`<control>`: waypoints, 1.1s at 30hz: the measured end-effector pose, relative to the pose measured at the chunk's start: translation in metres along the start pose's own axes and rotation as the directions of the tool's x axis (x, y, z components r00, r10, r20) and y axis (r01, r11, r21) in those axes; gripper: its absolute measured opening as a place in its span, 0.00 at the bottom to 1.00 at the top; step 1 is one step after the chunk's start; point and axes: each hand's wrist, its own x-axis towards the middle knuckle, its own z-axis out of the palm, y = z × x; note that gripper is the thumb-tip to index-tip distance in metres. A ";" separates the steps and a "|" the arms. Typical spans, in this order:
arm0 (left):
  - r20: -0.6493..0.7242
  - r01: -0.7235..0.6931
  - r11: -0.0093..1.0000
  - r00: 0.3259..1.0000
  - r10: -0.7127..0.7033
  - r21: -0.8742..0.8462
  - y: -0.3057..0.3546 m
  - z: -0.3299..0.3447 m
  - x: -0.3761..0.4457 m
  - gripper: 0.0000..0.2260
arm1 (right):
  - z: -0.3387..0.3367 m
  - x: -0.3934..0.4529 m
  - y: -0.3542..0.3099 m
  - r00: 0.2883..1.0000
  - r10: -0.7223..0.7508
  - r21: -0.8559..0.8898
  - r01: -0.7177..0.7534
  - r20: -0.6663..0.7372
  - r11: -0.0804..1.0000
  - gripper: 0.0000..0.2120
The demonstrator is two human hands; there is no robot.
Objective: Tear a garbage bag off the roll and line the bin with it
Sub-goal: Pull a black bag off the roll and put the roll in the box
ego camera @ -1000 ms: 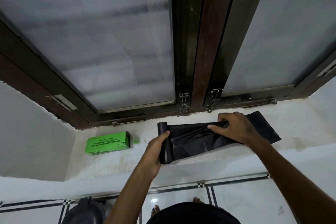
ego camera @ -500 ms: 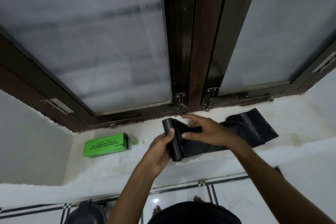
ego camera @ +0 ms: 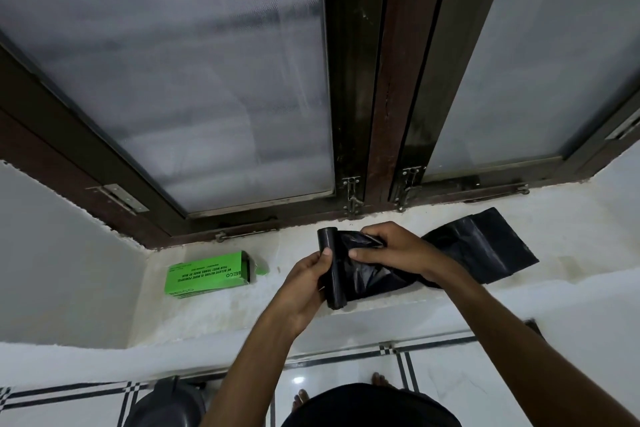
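Roll (ego camera: 331,270) of black bags, above the sill's (ego camera: 571,229) front edge, sits clasped in the left hand (ego camera: 304,282) while the right hand (ego camera: 391,250) pinches the unrolled bag (ego camera: 485,250) close beside it; a quick sideways snap at the perforation should tear cleanly.

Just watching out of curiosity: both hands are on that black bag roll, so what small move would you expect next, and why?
Probably pulling the hands apart to tear. The left hand grips the garbage bag roll, the right hand pinches the unrolled bag right beside it, and that bag looks still attached.
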 end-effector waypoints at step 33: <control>-0.063 -0.147 0.950 0.989 0.135 -0.277 0.024 -0.025 -0.013 0.16 | 0.014 -0.023 0.010 0.720 -0.339 -0.567 -0.090 -0.605 0.819 0.20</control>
